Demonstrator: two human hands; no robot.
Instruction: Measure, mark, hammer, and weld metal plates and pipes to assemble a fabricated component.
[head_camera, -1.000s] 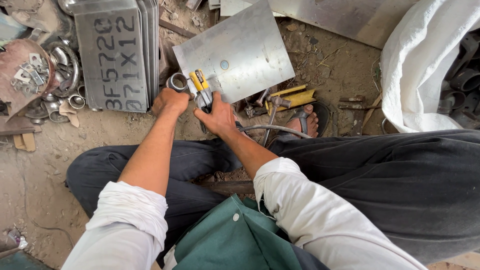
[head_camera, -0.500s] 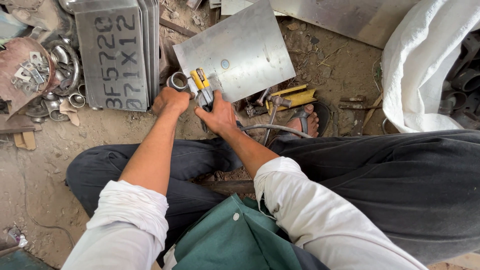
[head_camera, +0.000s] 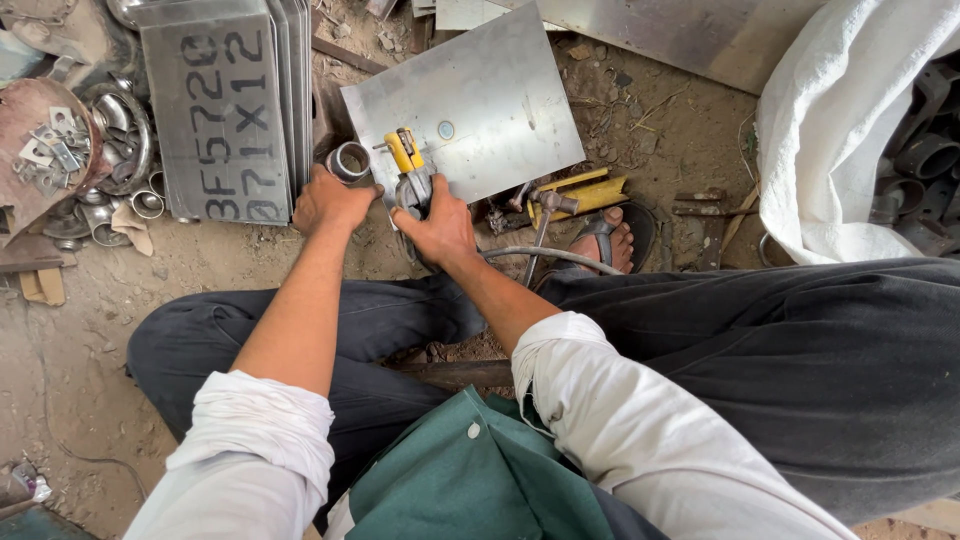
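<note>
While the left hand (head_camera: 330, 200) grips a short metal ring (head_camera: 348, 161) at eleven o'clock, the right hand (head_camera: 438, 228) clamps a yellow-handled tool (head_camera: 408, 165), apparently pliers. Its long axis runs six to twelve, handle pointing twelve, over the metal sheet (head_camera: 480, 100).

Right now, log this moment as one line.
left hand: short metal ring | right hand: yellow-handled tool | on: flat steel sheet
</note>
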